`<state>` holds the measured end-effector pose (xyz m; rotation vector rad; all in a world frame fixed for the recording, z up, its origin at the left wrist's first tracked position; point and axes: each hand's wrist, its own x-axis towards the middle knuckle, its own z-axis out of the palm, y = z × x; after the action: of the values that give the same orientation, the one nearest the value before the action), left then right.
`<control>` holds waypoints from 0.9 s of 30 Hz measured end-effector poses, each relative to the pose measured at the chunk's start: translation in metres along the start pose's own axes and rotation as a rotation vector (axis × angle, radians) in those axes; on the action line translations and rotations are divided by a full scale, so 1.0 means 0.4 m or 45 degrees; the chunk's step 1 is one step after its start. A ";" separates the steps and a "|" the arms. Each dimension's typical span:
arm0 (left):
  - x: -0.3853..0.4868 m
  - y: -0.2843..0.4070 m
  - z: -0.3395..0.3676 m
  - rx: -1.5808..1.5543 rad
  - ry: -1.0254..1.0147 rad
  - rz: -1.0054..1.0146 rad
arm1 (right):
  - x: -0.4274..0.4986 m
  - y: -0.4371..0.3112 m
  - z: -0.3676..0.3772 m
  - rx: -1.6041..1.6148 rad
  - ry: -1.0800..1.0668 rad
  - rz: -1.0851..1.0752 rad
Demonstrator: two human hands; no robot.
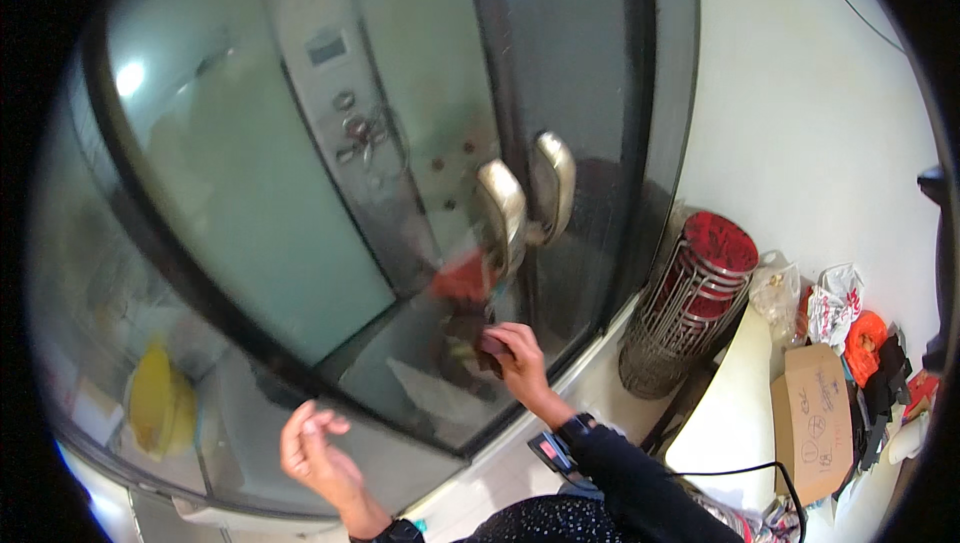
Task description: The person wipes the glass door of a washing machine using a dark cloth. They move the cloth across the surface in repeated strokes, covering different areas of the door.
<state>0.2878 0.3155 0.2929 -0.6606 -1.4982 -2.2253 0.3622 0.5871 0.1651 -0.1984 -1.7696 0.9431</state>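
Observation:
Before me stands a shower cabin with a curved glass door (247,190) in a dark frame. Two metallic door handles (506,205) sit side by side on the glass. Low on the door, below the handles, my right hand (523,367) holds a small purplish thing (493,342) close against the glass; its kind is too blurred to tell. My left hand (319,453) is raised in front of the lower glass, loosely curled with fingers apart and nothing in it. A blurred red patch (461,277) shows on or behind the glass by the handles.
Inside the cabin are a grey shower panel (345,115) and a yellow basin (159,402). At right stand a red cylinder in a metal rack (694,295), a white tabletop (720,423), a cardboard box bearing writing (814,423) and plastic bags (832,307). A black cable (727,472) crosses beside my right sleeve.

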 end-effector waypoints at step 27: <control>0.098 -0.115 0.179 0.548 0.856 0.586 | 1.238 -0.231 -0.329 -0.347 0.651 -1.285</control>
<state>0.2427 0.3971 0.3038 -0.0775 -1.2419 -1.4868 0.2970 0.8611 0.6030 0.2572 -1.2473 -0.0848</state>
